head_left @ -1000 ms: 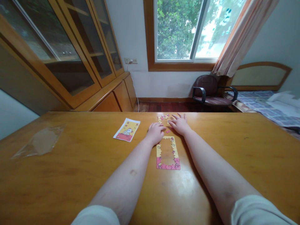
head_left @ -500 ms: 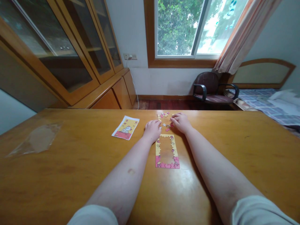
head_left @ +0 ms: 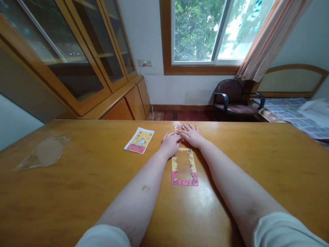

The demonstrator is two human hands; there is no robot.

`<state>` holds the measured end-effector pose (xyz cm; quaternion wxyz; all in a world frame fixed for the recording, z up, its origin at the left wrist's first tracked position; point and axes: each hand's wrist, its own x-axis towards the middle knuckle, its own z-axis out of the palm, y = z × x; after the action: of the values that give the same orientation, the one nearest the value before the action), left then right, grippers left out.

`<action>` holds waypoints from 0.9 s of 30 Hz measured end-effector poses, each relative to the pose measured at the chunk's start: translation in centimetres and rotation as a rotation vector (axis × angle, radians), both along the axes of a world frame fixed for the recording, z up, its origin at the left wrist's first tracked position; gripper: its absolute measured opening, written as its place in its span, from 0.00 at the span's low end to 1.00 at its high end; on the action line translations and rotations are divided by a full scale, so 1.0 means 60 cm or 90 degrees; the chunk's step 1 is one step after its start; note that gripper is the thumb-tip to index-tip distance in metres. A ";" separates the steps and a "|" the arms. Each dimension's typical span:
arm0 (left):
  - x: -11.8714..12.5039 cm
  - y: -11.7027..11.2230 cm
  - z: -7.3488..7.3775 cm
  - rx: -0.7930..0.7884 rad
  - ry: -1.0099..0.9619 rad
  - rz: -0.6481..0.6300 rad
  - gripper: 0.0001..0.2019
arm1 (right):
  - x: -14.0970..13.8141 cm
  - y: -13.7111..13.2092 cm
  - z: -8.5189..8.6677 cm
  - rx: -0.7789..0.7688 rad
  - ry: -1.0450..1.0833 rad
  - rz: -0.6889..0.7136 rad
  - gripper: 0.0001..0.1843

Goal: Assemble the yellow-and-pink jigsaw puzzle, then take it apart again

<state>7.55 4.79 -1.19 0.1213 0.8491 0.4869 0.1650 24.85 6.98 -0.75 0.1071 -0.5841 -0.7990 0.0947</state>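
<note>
A jigsaw frame (head_left: 184, 178), yellow with a pink bottom edge and an empty middle, lies on the wooden table (head_left: 77, 185) in front of me. Just beyond it sit several loose puzzle pieces (head_left: 178, 128). My right hand (head_left: 191, 134) rests flat over those pieces with its fingers stretched out. My left hand (head_left: 170, 143) lies at the frame's top left corner, fingers curled down onto the table; whether it holds a piece is hidden. The two hands touch at the fingertips.
A picture card (head_left: 139, 140) showing the puzzle's image lies left of the hands. A clear plastic bag (head_left: 43, 153) sits at the table's far left. Behind the table are a wooden cabinet (head_left: 77, 68), a dark armchair (head_left: 232, 99), a bed (head_left: 295, 109) and a window (head_left: 205, 31).
My right hand has opened out flat and slid left over the loose pieces. My left hand has stayed by the frame's top corner.
</note>
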 end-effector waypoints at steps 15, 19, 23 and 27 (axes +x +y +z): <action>-0.012 0.009 0.014 0.004 -0.053 0.293 0.20 | 0.003 0.001 0.003 0.044 0.017 -0.001 0.24; -0.013 0.009 0.011 -0.006 -0.047 0.305 0.19 | -0.015 -0.003 0.003 -0.016 -0.009 0.033 0.25; -0.010 0.011 0.007 -0.021 -0.026 0.237 0.19 | 0.026 0.011 0.000 0.011 0.021 -0.040 0.27; -0.009 0.011 0.003 -0.017 -0.013 0.218 0.21 | 0.053 0.020 -0.002 0.065 0.016 -0.152 0.31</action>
<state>7.01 5.48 -1.02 0.1077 0.7505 0.6251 0.1855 28.06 8.17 -0.88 0.1568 -0.6675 -0.7264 0.0478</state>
